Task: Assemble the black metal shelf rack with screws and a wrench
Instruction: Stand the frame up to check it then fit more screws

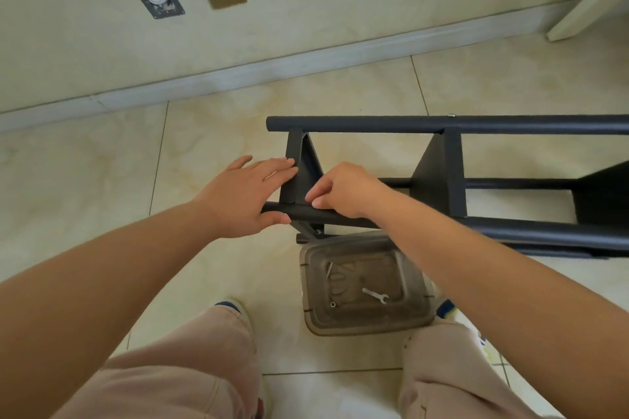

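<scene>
My hands steady a black rack lying on its side on the floor.

Left hand rests flat-fingered on a bracket; right hand pinches the near tube. It looks stiff, heavy, smooth; I'd grip the tubes.

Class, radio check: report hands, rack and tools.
Left hand flat against rack; right hand pinching its near tube. Wrench idle in tray. Nothing in the way.
</scene>
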